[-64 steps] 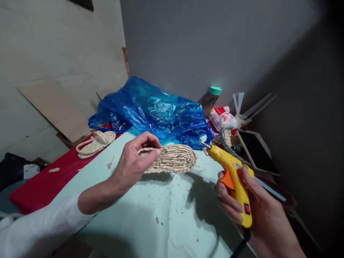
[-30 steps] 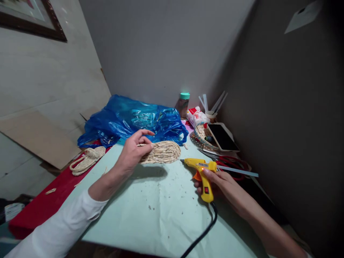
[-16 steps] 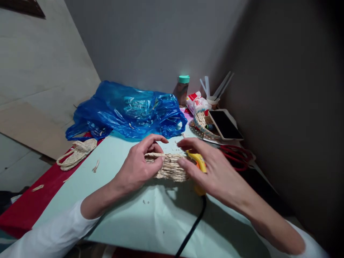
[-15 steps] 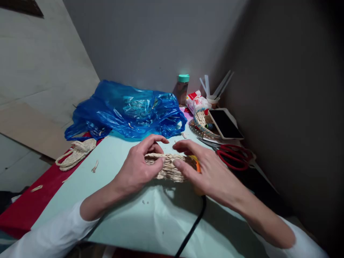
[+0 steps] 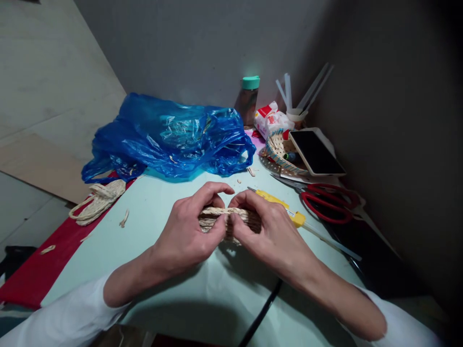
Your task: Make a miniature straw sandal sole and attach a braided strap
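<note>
Pinching the corded coil [image 5: 217, 211] at frame centre with our left hand [image 5: 193, 226] and right hand [image 5: 269, 224], we risk splitting it through uneven pressure, or jolting the glue gun [image 5: 278, 200] right of centre.

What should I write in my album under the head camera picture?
Left hand and right hand pinch a straw-coloured rope coil, with a yellow glue gun and red-handled scissors nearby.

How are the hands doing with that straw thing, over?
Left hand and right hand: both pinching straw coil, close together. Yellow glue gun: behind right hand, partly hidden. Red-handled scissors: farther right. Neither seems in the way.
</note>
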`<state>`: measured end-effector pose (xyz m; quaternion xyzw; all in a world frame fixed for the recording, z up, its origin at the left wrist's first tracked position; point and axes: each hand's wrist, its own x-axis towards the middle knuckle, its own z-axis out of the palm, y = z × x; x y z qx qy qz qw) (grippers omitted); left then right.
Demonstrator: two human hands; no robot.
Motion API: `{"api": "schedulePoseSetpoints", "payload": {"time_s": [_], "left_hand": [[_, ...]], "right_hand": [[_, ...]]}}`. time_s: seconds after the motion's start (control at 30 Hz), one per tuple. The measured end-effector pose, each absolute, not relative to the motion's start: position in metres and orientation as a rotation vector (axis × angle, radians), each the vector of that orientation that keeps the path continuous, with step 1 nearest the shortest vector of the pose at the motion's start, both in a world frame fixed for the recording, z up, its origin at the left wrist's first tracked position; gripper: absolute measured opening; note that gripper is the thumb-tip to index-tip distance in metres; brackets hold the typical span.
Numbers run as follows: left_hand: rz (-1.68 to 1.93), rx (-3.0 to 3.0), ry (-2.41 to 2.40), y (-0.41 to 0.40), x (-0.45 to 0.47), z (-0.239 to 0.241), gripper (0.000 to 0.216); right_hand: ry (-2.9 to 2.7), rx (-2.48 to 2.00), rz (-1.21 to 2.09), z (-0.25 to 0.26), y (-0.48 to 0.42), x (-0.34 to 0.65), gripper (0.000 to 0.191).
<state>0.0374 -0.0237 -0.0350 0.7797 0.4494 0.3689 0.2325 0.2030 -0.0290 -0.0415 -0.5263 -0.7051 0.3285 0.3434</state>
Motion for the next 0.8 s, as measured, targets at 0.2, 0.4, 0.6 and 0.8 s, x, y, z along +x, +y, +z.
{"api": "schedulePoseSetpoints", "payload": {"time_s": [0.2,0.4,0.6,0.8], "left_hand": [[1.050,2.226,1.259,-0.027,0.042,-0.041,0.034],[1.049,2.241,1.264,-0.028,0.042,-0.044,0.033],[1.062,2.242,1.239,-0.030,0.042,-0.046,0.033],[1.035,2.091,1.167,-0.025,0.038,-0.039,0.035]], "right_hand": [[-1.751,-1.403,0.835,-0.049,-0.028,0.199,0.006],[-1.704,-1.356,0.866,-0.054,-0.029,0.198,0.003],[-1.679,-1.298,0.877,-0.053,-0.031,0.197,0.002],[-1.632,-1.335,0.917,-0.054,-0.022,0.202,0.002]]}}
